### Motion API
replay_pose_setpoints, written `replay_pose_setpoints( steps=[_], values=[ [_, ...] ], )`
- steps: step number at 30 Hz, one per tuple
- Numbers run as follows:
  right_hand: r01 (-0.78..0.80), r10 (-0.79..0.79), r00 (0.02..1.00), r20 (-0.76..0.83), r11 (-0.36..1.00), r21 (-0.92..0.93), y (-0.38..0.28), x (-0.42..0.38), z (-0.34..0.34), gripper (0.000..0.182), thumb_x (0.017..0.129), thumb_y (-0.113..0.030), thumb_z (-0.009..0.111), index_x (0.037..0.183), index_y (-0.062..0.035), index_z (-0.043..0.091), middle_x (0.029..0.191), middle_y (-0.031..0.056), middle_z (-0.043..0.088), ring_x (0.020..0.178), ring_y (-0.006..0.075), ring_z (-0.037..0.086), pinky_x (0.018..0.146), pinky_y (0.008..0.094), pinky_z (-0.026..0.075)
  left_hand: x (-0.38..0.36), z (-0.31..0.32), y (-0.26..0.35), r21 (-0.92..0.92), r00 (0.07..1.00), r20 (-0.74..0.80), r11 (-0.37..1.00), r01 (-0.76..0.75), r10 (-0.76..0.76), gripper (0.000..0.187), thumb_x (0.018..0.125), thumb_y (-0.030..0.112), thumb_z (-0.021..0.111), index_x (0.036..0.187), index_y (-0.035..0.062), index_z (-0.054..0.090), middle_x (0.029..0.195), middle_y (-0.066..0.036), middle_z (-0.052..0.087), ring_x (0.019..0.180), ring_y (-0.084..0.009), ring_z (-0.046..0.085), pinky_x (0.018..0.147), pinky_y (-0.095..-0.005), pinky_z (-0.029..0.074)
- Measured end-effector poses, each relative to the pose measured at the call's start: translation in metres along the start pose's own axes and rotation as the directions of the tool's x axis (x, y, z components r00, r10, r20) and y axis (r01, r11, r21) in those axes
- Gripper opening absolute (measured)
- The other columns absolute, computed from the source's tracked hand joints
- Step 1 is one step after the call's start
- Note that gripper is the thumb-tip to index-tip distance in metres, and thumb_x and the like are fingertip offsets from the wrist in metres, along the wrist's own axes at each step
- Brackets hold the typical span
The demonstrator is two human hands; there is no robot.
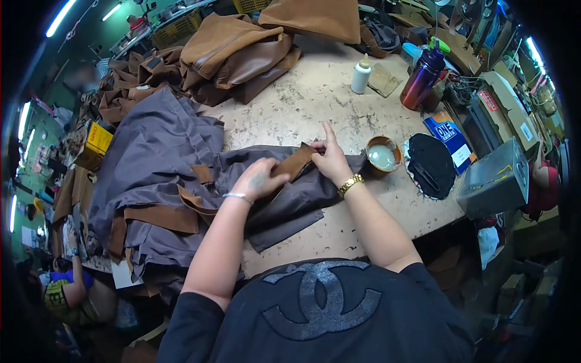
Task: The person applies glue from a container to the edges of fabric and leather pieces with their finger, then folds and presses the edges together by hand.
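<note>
A brown leather strip (pixel 295 164) lies over dark grey cloth (pixel 163 145) at the middle of the table. My left hand (pixel 260 178) rests at the strip's lower left end, its fingers bent against it. At the strip's upper right end is my right hand (pixel 331 158), index finger stretched out and the thumb and other fingers closed on the edge. More brown strips (pixel 160 219) lie on the cloth to the left. Just right of my right hand stands a small bowl of whitish liquid (pixel 381 155).
Brown leather pieces (pixel 236 54) are heaped at the back left. A white bottle (pixel 361 75), a purple-red flask (pixel 422 77), a black round item (pixel 430 164) and a metal box (pixel 493 178) stand or lie rightward. Another person (pixel 75 290) sits at the lower left.
</note>
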State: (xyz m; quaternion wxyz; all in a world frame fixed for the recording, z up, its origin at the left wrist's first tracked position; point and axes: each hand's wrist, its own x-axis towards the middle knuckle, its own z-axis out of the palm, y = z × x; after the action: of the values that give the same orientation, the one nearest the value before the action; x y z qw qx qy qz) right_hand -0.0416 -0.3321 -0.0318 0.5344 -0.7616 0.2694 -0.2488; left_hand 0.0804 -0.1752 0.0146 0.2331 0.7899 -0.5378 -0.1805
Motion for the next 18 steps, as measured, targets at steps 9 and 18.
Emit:
replay_pose_setpoints(
  steps=[9, 18],
  values=[
    [0.447, -0.544, 0.821, -0.173, 0.801, -0.399, -0.007, -0.025, -0.002, 0.073, 0.065, 0.001, 0.049, 0.132, -0.0111, 0.022, 0.099, 0.0036, 0.059, 0.098, 0.0232, 0.045, 0.086, 0.0358, 0.035, 0.018, 0.026, 0.016, -0.124, 0.975, -0.210, 0.991, 0.044, -0.069, 0.032, 0.062, 0.010, 0.069, 0.090, -0.0006, 0.056, 0.086, -0.016, 0.059, 0.081, -0.0269, 0.058, 0.072, -0.0321, 0.046],
    [0.385, -0.423, 0.902, -0.083, 0.877, -0.286, 0.001, -0.025, 0.002, 0.070, 0.067, 0.003, 0.047, 0.131, -0.0083, 0.021, 0.102, 0.0080, 0.058, 0.102, 0.0241, 0.044, 0.092, 0.0333, 0.032, 0.012, 0.034, 0.013, -0.145, 0.944, -0.330, 0.987, -0.064, 0.012, 0.027, 0.063, 0.003, 0.066, 0.085, -0.0006, 0.051, 0.078, -0.014, 0.054, 0.073, -0.0249, 0.055, 0.067, -0.0303, 0.045]
  ],
)
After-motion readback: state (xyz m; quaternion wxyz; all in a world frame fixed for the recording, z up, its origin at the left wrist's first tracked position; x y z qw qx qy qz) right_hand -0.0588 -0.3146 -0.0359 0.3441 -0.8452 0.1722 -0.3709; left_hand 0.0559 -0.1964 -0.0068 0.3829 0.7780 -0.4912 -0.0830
